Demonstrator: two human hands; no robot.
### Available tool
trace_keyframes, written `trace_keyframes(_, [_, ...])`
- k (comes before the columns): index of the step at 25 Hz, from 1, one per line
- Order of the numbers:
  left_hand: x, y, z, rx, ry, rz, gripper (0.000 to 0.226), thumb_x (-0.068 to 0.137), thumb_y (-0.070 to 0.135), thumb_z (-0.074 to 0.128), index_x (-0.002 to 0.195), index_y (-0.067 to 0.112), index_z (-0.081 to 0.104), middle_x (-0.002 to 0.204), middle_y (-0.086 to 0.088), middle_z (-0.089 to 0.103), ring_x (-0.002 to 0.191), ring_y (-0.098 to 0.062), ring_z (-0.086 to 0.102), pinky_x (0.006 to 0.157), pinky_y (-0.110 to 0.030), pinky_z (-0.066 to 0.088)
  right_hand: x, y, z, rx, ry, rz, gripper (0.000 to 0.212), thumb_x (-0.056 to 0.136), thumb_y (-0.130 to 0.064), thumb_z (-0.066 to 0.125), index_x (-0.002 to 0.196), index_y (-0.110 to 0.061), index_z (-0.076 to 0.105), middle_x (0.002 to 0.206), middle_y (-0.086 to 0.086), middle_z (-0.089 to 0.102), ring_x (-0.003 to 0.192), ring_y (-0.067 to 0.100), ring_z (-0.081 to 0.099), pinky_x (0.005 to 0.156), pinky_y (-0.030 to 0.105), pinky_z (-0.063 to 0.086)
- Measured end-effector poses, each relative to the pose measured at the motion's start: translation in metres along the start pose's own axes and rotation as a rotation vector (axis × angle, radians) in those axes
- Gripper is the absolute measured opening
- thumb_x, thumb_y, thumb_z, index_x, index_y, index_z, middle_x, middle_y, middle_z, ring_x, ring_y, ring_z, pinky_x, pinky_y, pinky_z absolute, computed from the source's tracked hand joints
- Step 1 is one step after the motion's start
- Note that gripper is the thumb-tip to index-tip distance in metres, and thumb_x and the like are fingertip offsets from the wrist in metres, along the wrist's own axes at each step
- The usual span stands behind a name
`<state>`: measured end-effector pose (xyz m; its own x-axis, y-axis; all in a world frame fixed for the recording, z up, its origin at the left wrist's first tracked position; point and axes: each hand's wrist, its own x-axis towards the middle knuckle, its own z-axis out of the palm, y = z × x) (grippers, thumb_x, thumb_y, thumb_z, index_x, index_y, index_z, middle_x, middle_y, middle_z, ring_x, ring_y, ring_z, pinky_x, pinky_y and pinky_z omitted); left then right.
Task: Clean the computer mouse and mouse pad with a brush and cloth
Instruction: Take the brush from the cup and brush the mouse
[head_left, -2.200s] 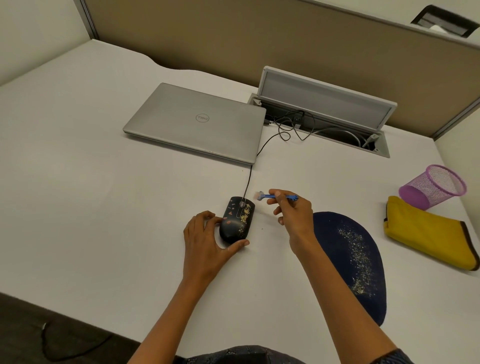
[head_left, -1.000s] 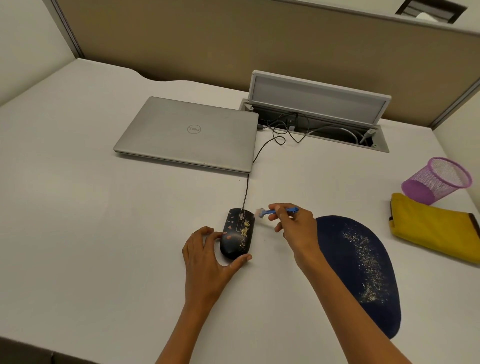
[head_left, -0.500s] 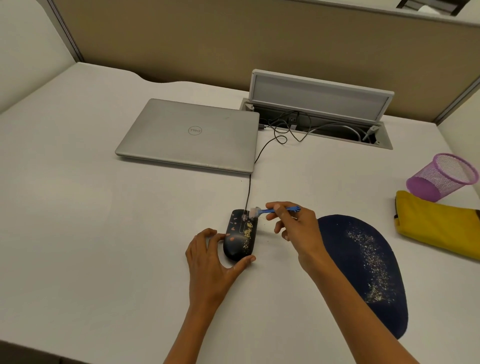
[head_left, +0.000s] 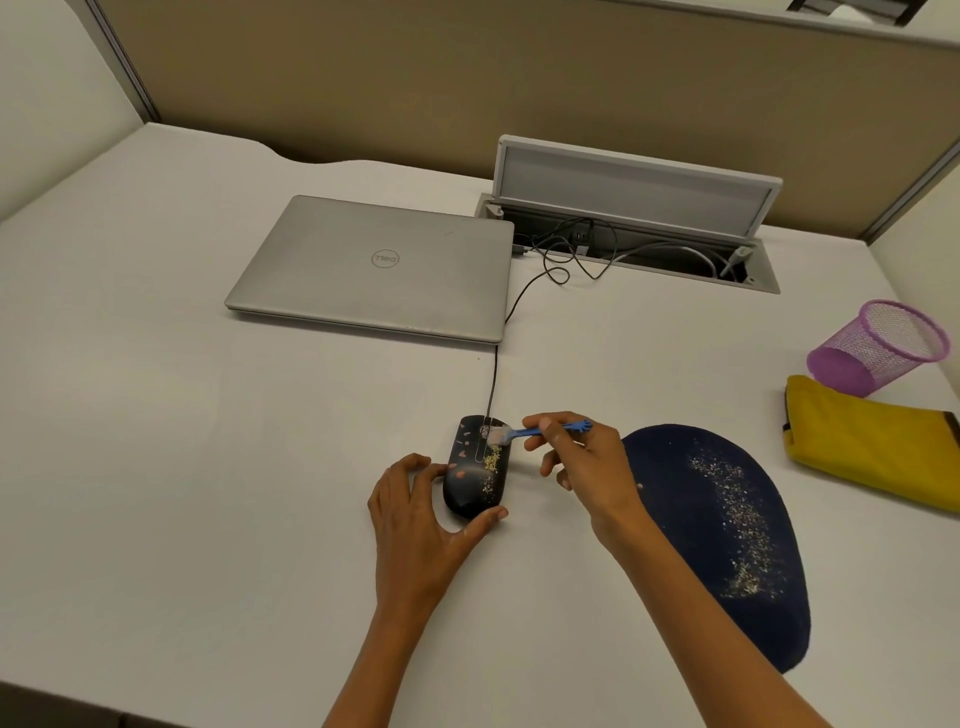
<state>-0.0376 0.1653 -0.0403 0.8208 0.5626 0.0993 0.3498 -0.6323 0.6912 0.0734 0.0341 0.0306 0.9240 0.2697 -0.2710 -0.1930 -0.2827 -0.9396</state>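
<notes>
My left hand cups the near end of the mouse on the desk, thumb and fingers steadying its sides. My right hand pinches the blue brush, whose bristles rest on the mouse's far right, by the wheel. The mouse runs near to far; the crumbs lie just nearward of the bristles. The gritty mouse pad lies right, the yellow cloth beyond it.

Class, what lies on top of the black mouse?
Yellowish crumbs and orange bits lie on the mouse; the brush bristles touch its front. What lies under them is hidden.
</notes>
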Motion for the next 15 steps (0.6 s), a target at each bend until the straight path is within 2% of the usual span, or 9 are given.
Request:
trace_keyframes(3, [-0.0003,0.0002,-0.0006,0.002,0.011,0.012,0.080,0.057,0.079,0.053,0.111,0.019,0.057,0.121,-0.004,0.048,0.114,-0.023,0.044,0.095,-0.030,0.029,0.0007,0.0003,-0.0016,-0.072,0.104,-0.045,0.018,0.095,-0.023,0.049,0.099,-0.019,0.066,0.082,-0.003,0.066,0.058,0.008,0.055,0.052,0.011,0.043])
trace_keyframes(7, [0.0000,-0.0003,-0.0007,0.008,0.025,0.028,0.080,0.058,0.080,0.052,0.109,0.018,0.058,0.119,-0.004,0.048,0.113,-0.023,0.044,0.094,-0.030,0.029,-0.0048,0.0019,0.0012,-0.057,-0.010,-0.098,0.019,0.095,-0.024,0.049,0.099,-0.020,0.067,0.082,-0.004,0.067,0.056,0.006,0.055,0.050,0.011,0.044])
trace_keyframes(11, [-0.0001,-0.0007,-0.0003,-0.001,0.017,0.019,0.080,0.058,0.079,0.053,0.110,0.018,0.057,0.120,-0.005,0.048,0.114,-0.023,0.044,0.095,-0.031,0.029,-0.0021,0.0053,-0.0019,-0.084,0.116,-0.092,0.020,0.095,-0.024,0.048,0.102,-0.017,0.065,0.084,-0.002,0.066,0.058,0.008,0.055,0.050,0.009,0.045])
trace_keyframes(15, [-0.0002,-0.0007,0.0001,0.005,0.020,0.023,0.080,0.058,0.079,0.053,0.110,0.018,0.058,0.120,-0.005,0.049,0.114,-0.025,0.044,0.094,-0.031,0.029,-0.0047,0.0040,-0.0030,-0.026,-0.028,-0.096,0.018,0.095,-0.024,0.048,0.096,-0.022,0.066,0.080,-0.004,0.067,0.058,0.008,0.056,0.049,0.011,0.042])
